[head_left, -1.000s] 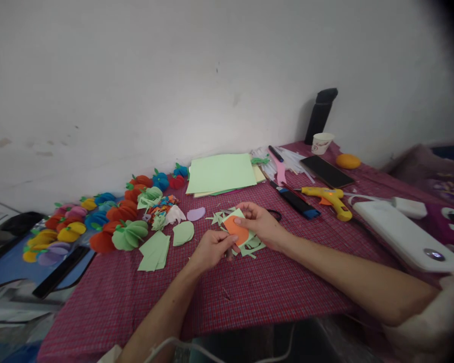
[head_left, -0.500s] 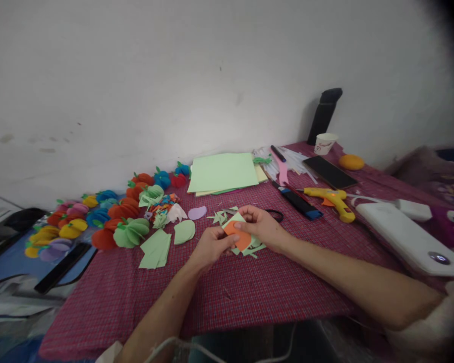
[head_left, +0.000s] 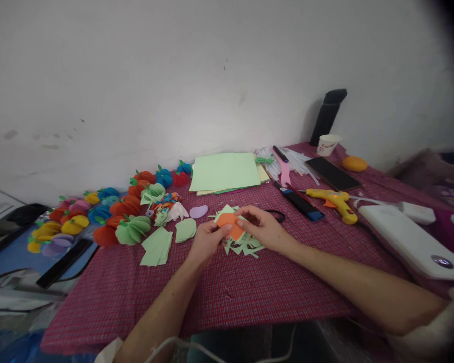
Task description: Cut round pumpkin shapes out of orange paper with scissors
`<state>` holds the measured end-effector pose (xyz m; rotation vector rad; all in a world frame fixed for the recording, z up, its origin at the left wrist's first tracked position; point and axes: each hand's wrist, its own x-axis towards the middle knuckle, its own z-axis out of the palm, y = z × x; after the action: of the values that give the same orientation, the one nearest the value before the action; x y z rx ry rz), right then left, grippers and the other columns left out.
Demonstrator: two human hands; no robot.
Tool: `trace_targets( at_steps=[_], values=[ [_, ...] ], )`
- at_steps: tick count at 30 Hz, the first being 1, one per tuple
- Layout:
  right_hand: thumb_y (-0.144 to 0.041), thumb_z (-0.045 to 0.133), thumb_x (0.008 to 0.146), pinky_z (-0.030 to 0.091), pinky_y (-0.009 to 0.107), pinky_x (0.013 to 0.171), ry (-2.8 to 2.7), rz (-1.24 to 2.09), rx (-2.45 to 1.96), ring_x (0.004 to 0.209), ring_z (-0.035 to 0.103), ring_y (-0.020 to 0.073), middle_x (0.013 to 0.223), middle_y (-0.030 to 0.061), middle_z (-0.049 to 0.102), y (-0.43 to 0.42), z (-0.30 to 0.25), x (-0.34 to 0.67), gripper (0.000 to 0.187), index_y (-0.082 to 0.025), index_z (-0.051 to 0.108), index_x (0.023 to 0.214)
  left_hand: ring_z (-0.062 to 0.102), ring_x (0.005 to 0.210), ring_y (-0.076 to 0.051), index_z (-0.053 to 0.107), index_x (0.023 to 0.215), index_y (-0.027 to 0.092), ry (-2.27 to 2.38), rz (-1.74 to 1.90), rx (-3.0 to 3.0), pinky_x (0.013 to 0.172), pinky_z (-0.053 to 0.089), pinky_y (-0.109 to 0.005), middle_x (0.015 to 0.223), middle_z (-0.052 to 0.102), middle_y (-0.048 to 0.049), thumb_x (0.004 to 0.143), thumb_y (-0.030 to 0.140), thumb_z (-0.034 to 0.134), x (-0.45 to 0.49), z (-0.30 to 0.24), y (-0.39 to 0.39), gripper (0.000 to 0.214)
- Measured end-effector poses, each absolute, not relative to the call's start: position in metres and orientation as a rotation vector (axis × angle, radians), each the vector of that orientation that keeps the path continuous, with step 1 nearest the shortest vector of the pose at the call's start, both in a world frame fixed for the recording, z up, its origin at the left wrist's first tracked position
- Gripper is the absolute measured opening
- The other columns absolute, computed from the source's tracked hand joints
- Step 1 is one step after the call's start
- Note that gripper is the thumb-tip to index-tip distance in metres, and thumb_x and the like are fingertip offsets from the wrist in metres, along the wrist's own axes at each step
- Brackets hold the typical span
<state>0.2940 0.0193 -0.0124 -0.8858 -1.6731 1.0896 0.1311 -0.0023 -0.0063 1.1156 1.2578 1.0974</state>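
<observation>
Both hands meet over the middle of a red checked tablecloth (head_left: 249,287). My left hand (head_left: 206,242) and my right hand (head_left: 263,228) each pinch an edge of an orange paper piece (head_left: 229,223) backed by a light green paper square. Under them lie light green paper scraps (head_left: 245,247). Black scissors (head_left: 276,216) lie just behind my right hand, partly hidden by it.
Left of the hands lie green cut-outs (head_left: 157,247), a green oval (head_left: 184,230) and a row of coloured paper fruits (head_left: 109,217). Behind are green sheets (head_left: 225,171). To the right lie a yellow glue gun (head_left: 335,199), a phone (head_left: 331,173), a paper cup (head_left: 328,144) and a white slab (head_left: 404,232).
The orange piece has been turned and lifted slightly up and left between both hands. My left hand has moved up closer to my right hand. The camera view has shifted a little.
</observation>
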Motion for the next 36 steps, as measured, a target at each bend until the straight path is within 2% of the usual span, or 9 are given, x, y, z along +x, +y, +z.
trace_targets(
  at_steps=[3,8,16,36],
  values=[
    [-0.032,0.052,0.076,0.043,0.025,0.064,-1.628,1.145,-0.87,0.073,0.055,0.0131,0.085,0.0018,0.058,0.0207,-0.0142,0.293,0.022,-0.02,0.054,0.095,0.041,0.04,-0.005,0.054,0.054,0.012,1.28,1.095,1.135,0.041,0.032,-0.018,0.047,0.054,0.0016,0.057,0.041,0.067,0.1316,-0.0067,-0.0025,0.032],
    [-0.034,0.054,0.074,0.042,0.022,0.054,-1.596,1.263,-0.866,0.06,0.053,0.0105,0.076,-0.0001,0.058,0.0228,-0.0119,0.2944,0.019,-0.019,0.055,0.086,0.041,0.04,-0.005,0.053,0.053,0.012,1.295,1.102,1.167,0.04,0.032,-0.018,0.047,0.054,0.0019,0.057,0.041,0.066,0.1311,-0.008,-0.0024,0.032],
    [-0.033,0.055,0.073,0.037,0.02,0.047,-1.668,1.21,-0.92,0.052,0.048,0.0086,0.064,-0.001,0.056,0.0239,-0.0103,0.2967,0.017,-0.016,0.058,0.075,0.042,0.04,-0.006,0.054,0.054,0.012,1.328,1.037,1.271,0.04,0.033,-0.018,0.047,0.054,0.0016,0.061,0.041,0.063,0.1311,-0.0072,-0.0041,0.031],
    [-0.033,0.047,0.079,0.039,0.022,0.051,-1.779,1.012,-0.937,0.057,0.05,0.0109,0.066,-0.001,0.056,0.02,-0.0108,0.2964,0.017,-0.019,0.055,0.077,0.042,0.04,-0.006,0.055,0.056,0.012,1.292,0.993,1.331,0.04,0.033,-0.019,0.047,0.052,0.0029,0.064,0.039,0.061,0.1328,-0.0068,-0.005,0.029]
  ],
)
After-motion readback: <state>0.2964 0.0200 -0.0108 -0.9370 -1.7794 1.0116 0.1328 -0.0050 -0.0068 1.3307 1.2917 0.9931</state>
